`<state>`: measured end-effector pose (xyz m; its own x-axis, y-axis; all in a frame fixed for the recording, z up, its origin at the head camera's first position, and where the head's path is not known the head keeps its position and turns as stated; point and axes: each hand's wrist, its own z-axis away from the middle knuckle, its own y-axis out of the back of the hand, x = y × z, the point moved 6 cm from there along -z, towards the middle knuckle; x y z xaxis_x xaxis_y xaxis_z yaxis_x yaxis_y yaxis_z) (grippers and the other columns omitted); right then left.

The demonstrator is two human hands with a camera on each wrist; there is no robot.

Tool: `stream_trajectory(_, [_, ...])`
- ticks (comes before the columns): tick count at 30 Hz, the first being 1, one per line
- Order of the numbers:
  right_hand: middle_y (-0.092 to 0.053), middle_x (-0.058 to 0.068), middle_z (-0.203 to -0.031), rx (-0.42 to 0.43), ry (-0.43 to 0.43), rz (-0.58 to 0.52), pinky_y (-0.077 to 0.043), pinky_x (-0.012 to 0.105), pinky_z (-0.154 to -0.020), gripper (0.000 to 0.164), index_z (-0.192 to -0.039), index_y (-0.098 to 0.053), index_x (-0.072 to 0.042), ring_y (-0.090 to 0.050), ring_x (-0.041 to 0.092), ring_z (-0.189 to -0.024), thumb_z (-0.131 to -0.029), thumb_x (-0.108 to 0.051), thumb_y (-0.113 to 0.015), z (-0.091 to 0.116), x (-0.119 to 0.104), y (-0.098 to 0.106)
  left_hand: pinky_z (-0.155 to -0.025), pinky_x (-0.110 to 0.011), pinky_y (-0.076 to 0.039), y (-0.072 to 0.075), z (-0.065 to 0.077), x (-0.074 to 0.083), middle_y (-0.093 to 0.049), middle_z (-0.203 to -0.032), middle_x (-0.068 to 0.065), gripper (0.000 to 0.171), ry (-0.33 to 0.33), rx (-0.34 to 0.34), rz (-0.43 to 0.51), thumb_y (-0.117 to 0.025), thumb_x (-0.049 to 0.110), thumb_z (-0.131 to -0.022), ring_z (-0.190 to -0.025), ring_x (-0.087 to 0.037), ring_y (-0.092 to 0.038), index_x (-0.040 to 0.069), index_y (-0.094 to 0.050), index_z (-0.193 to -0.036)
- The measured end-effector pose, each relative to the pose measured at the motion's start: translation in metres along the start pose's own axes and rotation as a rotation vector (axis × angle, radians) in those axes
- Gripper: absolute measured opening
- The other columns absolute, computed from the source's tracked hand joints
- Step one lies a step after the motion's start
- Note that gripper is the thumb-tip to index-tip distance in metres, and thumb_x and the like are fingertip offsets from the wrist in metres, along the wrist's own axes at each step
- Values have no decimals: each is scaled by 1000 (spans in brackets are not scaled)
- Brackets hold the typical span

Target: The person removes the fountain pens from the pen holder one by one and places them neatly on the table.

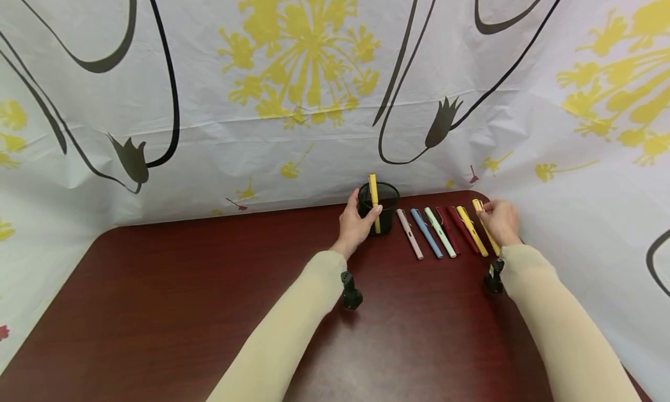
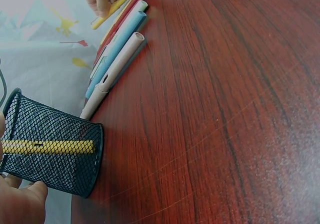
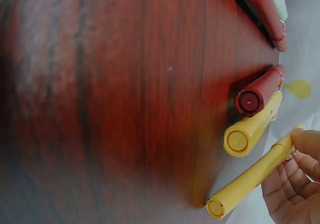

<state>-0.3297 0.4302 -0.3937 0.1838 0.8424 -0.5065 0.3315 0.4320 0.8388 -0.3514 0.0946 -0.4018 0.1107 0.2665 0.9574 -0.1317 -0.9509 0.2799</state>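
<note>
My left hand (image 1: 355,224) grips a black mesh pen cup (image 2: 55,169) from its left side, thumb toward the front. A yellow pen (image 1: 373,187) stands in the cup, its top above the rim. At the table's right end, my right hand (image 1: 502,219) pinches another yellow pen (image 3: 252,178) near its clip end. The lower end of that pen looks close to the tabletop; contact is unclear. Between the hands lie a pink pen (image 1: 410,234), a blue pen (image 1: 426,233), a mint-green pen (image 1: 441,232), two dark red pens (image 1: 466,232) and a yellow pen (image 1: 473,231).
The dark reddish-brown table (image 1: 209,297) has rounded far corners. A white cloth (image 1: 293,175) with yellow and grey flower prints hangs behind it and along the right side, close to the right hand.
</note>
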Motion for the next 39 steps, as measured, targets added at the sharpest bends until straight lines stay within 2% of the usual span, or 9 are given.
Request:
stream_trajectory(5, [-61,30,-102,-11,-29,20,-42,52,-79,28,-101,-64,11,-54,46,-93,-89,-13,-59,-1,4,-3,-106,-43,-37,0,1,0,-29,-152,-12,71,3,3,3,-59,33,-93,-139,-25,-30,14,-22,-151])
stream_trajectory(18, [-61,32,-101,-29,-22,36,-42,53,-83,28,-98,-63,14,-53,47,-93,-88,-13,-61,-3,8,-12,-105,-42,-38,1,2,1,-31,-151,-12,71,9,5,-3,-59,34,-93,-138,-25,-32,16,-22,-151])
stream_trajectory(39, [-60,31,-99,-45,-52,69,-43,53,-80,27,-95,-63,13,-53,47,-91,-90,-13,-58,-4,12,-17,-106,-42,-37,1,2,3,-31,-151,-12,71,10,0,-17,-59,32,-94,-139,-25,-31,15,-21,-151])
